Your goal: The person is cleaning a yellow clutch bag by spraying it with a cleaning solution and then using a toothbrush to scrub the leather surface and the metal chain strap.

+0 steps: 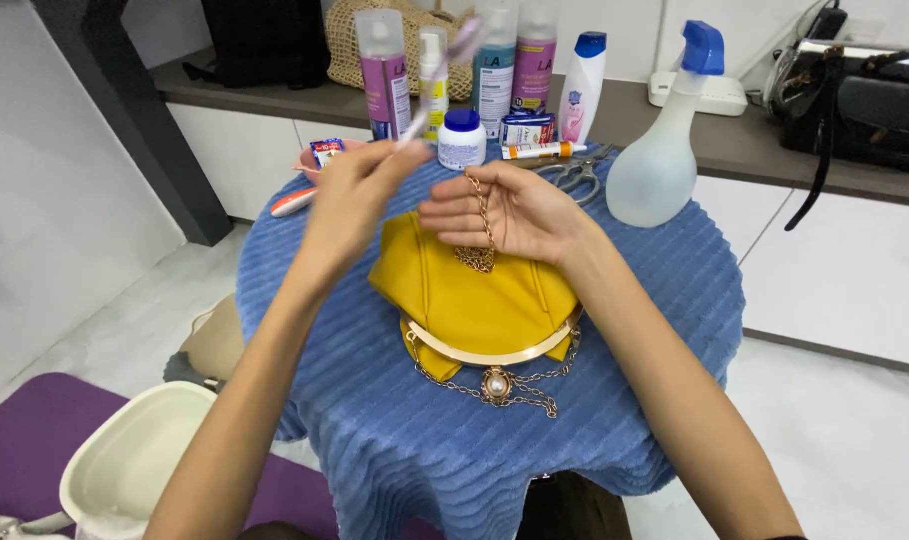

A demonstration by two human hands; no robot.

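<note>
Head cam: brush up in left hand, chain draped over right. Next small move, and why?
Probably bring the brush down onto the chain. The left hand holds it raised and blurred, clear of the metal, while the right hand lifts a stretch of chain off the yellow purse, taut and exposed.
</note>
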